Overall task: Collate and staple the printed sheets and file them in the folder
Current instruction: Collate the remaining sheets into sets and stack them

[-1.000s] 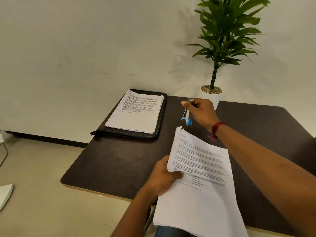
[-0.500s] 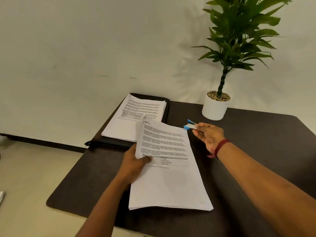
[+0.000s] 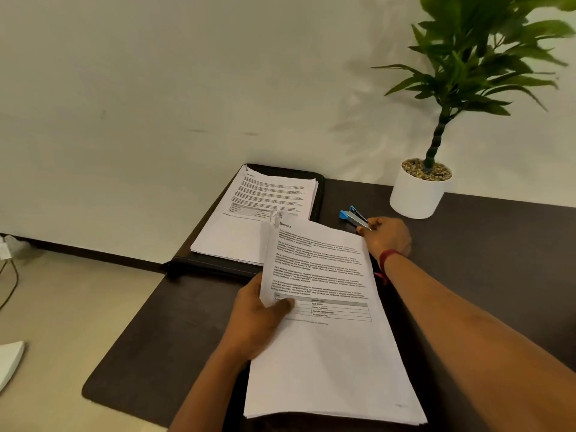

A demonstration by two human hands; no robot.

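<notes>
**Q:** State of the nearer hand?

**A:** The left hand (image 3: 258, 319) grips the stack (image 3: 327, 353) at its left edge. The thumb lies on top, beside the printed grid. The fingers pass underneath and are hidden.

**Q:** How will the stack handle?

**A:** Judged from its thickness, it has moderate weight and is limp. Held by one edge, it should sag, and the loose sheets may slide and fan out. Grip a long edge with the thumb over and the fingers under, and support the opposite edge. The corner beyond the thumb is curled. Whether a staple sits there cannot be told.

**Q:** State of the farther hand?

**A:** The right hand (image 3: 388, 236) sits just beyond the stack's far right corner. Its fingertips pinch one end of the stapler (image 3: 353, 216). The blue end points away from the fingers. Whether the stapler rests on the table (image 3: 483, 260) cannot be told.

**Q:** What lies beyond the fingers?

**A:** The folder (image 3: 320, 194) lies flat, left of the stapler and beyond the left thumb. It carries a set (image 3: 265, 213) of printed sheets. The stack's curled corner overlaps that set in view.

**Q:** Surface and room?

**A:** The table is dark, matte and round-cornered. A white pot (image 3: 416, 198) with a plant stands beyond the right fingers, near a pale wall (image 3: 156, 88). A beige floor (image 3: 78, 307) lies left of the left hand.
</notes>
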